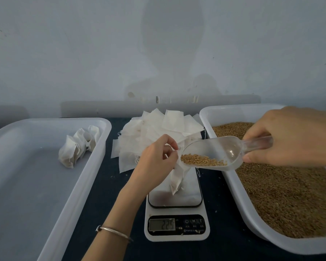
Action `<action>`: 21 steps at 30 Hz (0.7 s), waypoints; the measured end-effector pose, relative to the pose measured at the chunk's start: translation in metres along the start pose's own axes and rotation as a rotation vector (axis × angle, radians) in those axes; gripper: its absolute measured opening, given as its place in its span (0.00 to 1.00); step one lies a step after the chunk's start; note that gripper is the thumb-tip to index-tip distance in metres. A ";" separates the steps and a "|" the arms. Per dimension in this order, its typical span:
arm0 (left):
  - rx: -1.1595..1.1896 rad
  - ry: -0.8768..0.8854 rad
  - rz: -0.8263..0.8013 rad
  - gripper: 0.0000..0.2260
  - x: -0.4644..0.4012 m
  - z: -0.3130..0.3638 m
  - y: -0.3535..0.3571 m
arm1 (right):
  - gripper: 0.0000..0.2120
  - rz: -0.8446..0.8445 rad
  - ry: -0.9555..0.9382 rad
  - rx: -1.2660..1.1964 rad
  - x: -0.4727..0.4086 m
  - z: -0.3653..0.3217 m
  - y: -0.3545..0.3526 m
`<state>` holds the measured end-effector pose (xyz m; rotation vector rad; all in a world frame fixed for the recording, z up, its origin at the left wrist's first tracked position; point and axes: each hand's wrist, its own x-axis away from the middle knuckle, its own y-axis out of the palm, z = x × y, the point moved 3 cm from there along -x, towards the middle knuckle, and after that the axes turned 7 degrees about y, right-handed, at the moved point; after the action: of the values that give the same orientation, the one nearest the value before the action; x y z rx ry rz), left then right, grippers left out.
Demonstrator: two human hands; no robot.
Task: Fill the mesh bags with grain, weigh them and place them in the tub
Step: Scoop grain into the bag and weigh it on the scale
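The scale (177, 213) display (162, 224) reads about 225, blurred.

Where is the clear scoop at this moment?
In the head view, right of centre: the right hand holds the clear scoop over the scale, its mouth at the mesh bag.

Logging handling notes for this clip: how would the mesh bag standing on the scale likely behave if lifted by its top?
The mesh bag looks thin and creased, so probably floppy and sagging below the left hand. It holds little visible bulk, so likely light. Its mouth would probably collapse without that grip.
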<state>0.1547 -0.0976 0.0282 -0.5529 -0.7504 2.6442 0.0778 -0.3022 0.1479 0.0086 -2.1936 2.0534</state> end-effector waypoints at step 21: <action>0.049 0.016 0.041 0.09 0.002 -0.007 0.001 | 0.18 0.010 0.049 -0.216 0.013 0.011 0.013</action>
<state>0.1559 -0.0941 0.0216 -0.5811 -0.6748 2.6852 0.0629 -0.3113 0.1359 -0.0736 -2.3768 1.7899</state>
